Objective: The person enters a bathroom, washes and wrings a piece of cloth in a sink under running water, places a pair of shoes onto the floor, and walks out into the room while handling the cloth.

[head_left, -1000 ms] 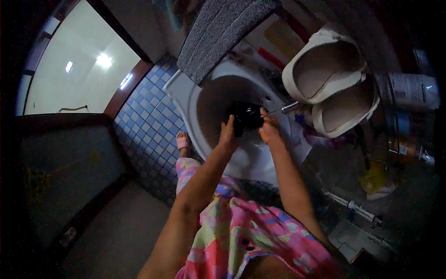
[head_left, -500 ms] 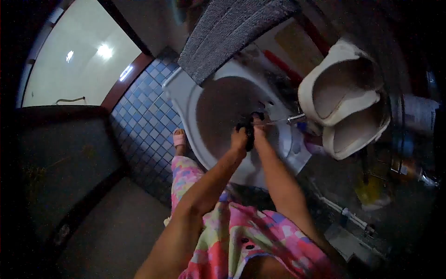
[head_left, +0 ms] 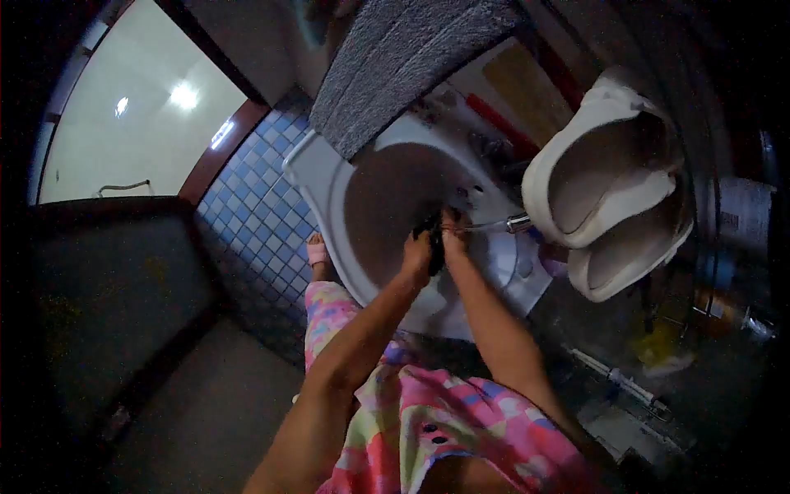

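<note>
Both my hands are together over a white washbasin (head_left: 325, 177), whose bowl looks dark brownish inside. My left hand (head_left: 417, 253) is closed around a small, limp black cloth (head_left: 436, 257); its exact kind is unclear. Pressed against the same cloth from the other side, my right hand (head_left: 453, 240) is closed too, with its fingers partly hidden. A metal tap (head_left: 518, 223) at the basin's right sends a thin stream of water onto my right hand.
A grey ribbed towel (head_left: 403, 78) hangs over the basin's far edge. White shoes (head_left: 559, 185) stand out at the right, close to the tap. Blue tiles (head_left: 267, 173) cover the floor at left, where my foot in a pink slipper (head_left: 318, 249) rests. White pipes (head_left: 621, 380) run at lower right.
The black cloth, earlier showing over the tops of both hands, is now bunched between them. My hands have shifted slightly, and the view has moved a little.
</note>
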The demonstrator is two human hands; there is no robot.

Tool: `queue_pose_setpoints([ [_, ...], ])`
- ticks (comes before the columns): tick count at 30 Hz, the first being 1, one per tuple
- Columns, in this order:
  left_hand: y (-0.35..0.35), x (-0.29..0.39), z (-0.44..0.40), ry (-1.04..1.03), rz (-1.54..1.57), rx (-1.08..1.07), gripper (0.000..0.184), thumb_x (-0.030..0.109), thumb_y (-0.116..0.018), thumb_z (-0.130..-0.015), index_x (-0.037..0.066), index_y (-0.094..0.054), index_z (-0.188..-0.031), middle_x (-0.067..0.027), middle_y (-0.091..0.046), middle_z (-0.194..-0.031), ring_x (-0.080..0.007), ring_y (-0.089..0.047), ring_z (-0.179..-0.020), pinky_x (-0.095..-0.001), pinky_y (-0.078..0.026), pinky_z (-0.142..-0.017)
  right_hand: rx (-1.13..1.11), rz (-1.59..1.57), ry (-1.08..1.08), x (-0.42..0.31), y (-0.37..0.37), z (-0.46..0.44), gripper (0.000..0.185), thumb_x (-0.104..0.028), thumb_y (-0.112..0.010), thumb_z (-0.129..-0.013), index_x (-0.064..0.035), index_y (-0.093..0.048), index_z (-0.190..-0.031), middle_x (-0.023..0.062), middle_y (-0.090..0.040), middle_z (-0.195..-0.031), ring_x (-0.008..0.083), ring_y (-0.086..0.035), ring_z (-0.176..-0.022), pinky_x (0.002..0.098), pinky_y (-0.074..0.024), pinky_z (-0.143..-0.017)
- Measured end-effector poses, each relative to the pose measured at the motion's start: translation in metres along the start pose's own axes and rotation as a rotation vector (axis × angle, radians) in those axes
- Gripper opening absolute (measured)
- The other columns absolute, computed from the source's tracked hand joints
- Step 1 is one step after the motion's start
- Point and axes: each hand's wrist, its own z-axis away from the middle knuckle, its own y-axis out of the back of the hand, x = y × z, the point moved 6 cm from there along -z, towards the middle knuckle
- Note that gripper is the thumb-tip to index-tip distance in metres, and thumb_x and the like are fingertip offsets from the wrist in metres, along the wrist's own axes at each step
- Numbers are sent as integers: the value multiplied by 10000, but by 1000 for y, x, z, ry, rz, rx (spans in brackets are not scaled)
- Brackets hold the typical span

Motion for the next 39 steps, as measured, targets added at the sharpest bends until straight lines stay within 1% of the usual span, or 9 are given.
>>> queue_pose_setpoints([
  [5,-6,39,-12,91,-18,-205,297,225,-406,-779,-2,-458,-964,-134,-509,-854,-247,-508,-723,-360,-423,-621,83,268,645,-81,13,85,358,-253,-507,-703,24,-471,-928,182,-509,-820,289,-479,-738,307,-380,-708],
  [8,-15,43,29,204,-136,-72,299,240,-399,-779,16,-472,-964,-124,-517,-848,-221,-515,-725,-348,-425,-635,19,-22,46,-49,9,63,336,-246,-528,-689,6,-480,-907,170,-510,-838,276,-486,-758,299,-382,-703],
  [9,-12,42,37,247,-190,-2,301,247,-395,-779,25,-479,-964,-119,-520,-845,-208,-518,-726,-342,-426,-643,-443,283,312,-33,13,30,299,-241,-543,-681,-16,-483,-869,136,-509,-846,220,-487,-758,289,-379,-702],
  [11,10,1,-16,104,-483,-109,345,307,-391,-789,49,-472,-1003,-86,-525,-879,-191,-518,-750,-325,-422,-675,-19,245,153,-56,22,26,272,-222,-528,-691,-32,-493,-883,95,-522,-834,170,-486,-755,272,-381,-691],
  [14,-19,9,1,192,234,-467,423,440,-341,-797,117,-462,-1043,-47,-507,-984,-199,-465,-904,-332,-374,-740,82,-101,254,-75,33,25,251,-173,-512,-695,-12,-487,-886,87,-524,-828,151,-482,-734,264,-382,-691],
  [17,-10,29,18,294,136,-327,414,429,-319,-807,114,-469,-1030,-40,-497,-1006,-207,-437,-952,-374,-355,-777,-413,-137,158,-70,28,42,234,-116,-508,-683,2,-481,-883,99,-515,-877,167,-485,-800,259,-371,-723],
  [21,-12,35,22,281,263,-417,376,366,-387,-800,62,-472,-1005,-66,-513,-964,-228,-473,-898,-394,-381,-757,-470,-90,903,-106,43,96,355,-144,-593,-649,-27,-465,-958,113,-481,-955,219,-476,-859,309,-382,-745],
  [30,-1,17,11,118,-46,-142,278,203,-436,-774,-1,-467,-961,-88,-526,-839,-205,-506,-759,-334,-415,-667,-373,-532,6,-58,34,60,324,-241,-561,-728,-27,-460,-949,33,-532,-785,96,-481,-732,226,-384,-647],
  [39,-13,74,41,89,3,-217,308,261,-390,-767,16,-485,-927,-93,-532,-839,-201,-518,-766,-312,-424,-676,-719,-268,3,-35,18,29,451,-217,-611,-670,-53,-434,-1051,63,-473,-1019,166,-434,-941,303,-326,-823],
])
